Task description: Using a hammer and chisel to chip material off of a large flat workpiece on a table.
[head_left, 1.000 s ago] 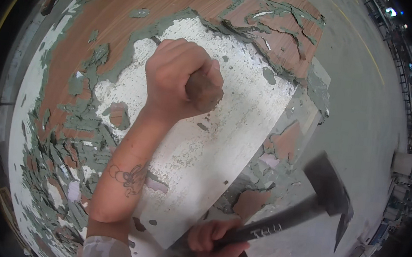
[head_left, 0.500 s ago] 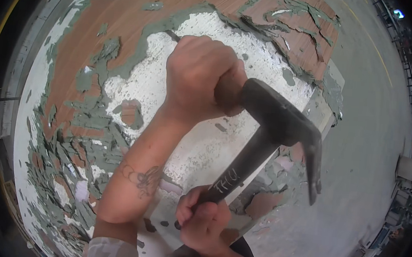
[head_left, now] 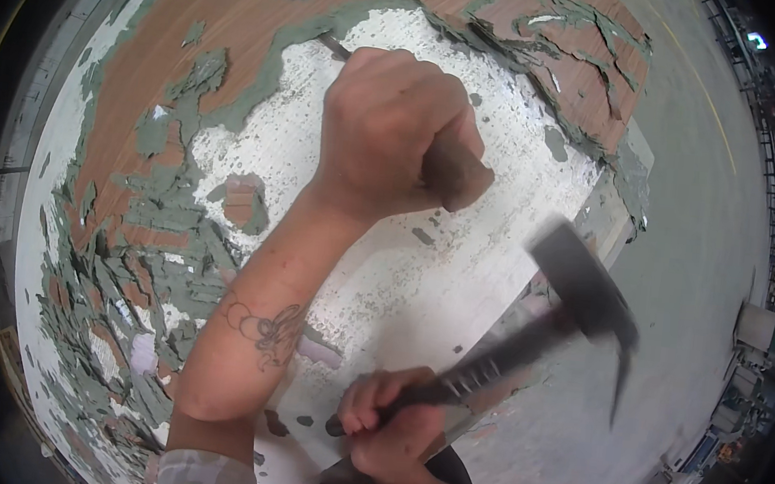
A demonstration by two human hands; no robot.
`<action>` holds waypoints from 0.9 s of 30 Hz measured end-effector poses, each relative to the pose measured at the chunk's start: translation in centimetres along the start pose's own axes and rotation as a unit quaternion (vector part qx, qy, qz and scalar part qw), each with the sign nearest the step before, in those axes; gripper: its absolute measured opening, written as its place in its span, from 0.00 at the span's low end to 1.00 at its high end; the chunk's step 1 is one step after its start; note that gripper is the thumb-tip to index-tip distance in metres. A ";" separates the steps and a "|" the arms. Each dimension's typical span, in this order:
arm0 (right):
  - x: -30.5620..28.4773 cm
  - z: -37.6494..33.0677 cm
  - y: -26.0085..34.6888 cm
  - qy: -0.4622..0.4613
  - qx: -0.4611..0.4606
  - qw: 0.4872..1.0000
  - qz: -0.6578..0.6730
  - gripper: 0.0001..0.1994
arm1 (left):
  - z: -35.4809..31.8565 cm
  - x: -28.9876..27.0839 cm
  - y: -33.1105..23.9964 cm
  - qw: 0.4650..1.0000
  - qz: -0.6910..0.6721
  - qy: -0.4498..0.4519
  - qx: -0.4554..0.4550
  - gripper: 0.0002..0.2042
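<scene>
My left hand (head_left: 393,131) is a fist around a chisel (head_left: 455,176). Its blunt wooden butt sticks out on the right, and a bit of dark blade shows beyond the knuckles, against the edge of the green layer. Lower down, my right hand (head_left: 396,422) grips a black claw hammer (head_left: 592,294) by the handle's end. The hammer head hangs to the right of the chisel butt, apart from it and smeared by motion. Under both hands lies a large panel with a wood-grain covering (head_left: 250,19), stripped in the middle to a speckled white surface (head_left: 375,278).
Torn green and brown flakes (head_left: 152,266) cover the panel's left side. Ragged, lifted strips (head_left: 565,44) lie at the far right corner. Grey floor (head_left: 683,270) runs along the right, with shelving and equipment (head_left: 762,325) at the edge. Dark framing (head_left: 4,158) stands at left.
The hammer head has swung away from the chisel butt, rightward and down. My left hand with the chisel has shifted slightly right and up in view.
</scene>
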State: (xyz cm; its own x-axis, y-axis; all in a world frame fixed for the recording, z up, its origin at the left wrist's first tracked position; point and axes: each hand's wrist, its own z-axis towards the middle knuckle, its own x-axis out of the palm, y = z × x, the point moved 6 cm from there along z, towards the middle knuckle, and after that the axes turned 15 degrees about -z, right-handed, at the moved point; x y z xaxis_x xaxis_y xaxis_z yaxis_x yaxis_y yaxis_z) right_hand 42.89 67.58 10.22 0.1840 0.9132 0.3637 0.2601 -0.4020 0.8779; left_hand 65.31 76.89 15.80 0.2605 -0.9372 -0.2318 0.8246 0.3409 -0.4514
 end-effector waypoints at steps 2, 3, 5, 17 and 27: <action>-0.2 0.2 -0.1 -0.003 0.052 0.996 -0.073 0.26 | 0.1 0.3 -0.2 1.000 0.002 0.020 -0.002 0.10; -0.1 0.8 0.2 0.036 0.017 0.979 -0.199 0.26 | -0.1 0.4 -0.1 1.000 0.000 0.020 -0.005 0.10; -0.2 0.6 0.2 0.043 0.011 0.979 -0.199 0.26 | -0.1 -0.2 0.2 1.000 0.005 0.000 -0.001 0.10; -1.9 0.3 0.4 0.089 -0.004 0.942 -0.324 0.18 | 0.2 -0.1 0.0 1.000 0.019 0.001 0.015 0.11; 0.3 0.8 0.5 0.029 0.007 0.983 0.182 0.26 | -0.2 -0.2 0.5 1.000 0.019 0.001 0.009 0.09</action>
State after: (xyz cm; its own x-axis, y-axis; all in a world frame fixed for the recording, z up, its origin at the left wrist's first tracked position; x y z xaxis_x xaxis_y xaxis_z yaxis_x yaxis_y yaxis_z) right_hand 43.79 67.60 10.49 0.2135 0.7110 0.6700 0.1999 -0.7031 0.6824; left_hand 65.57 77.23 15.40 0.2903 -0.9236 -0.2504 0.8235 0.3744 -0.4263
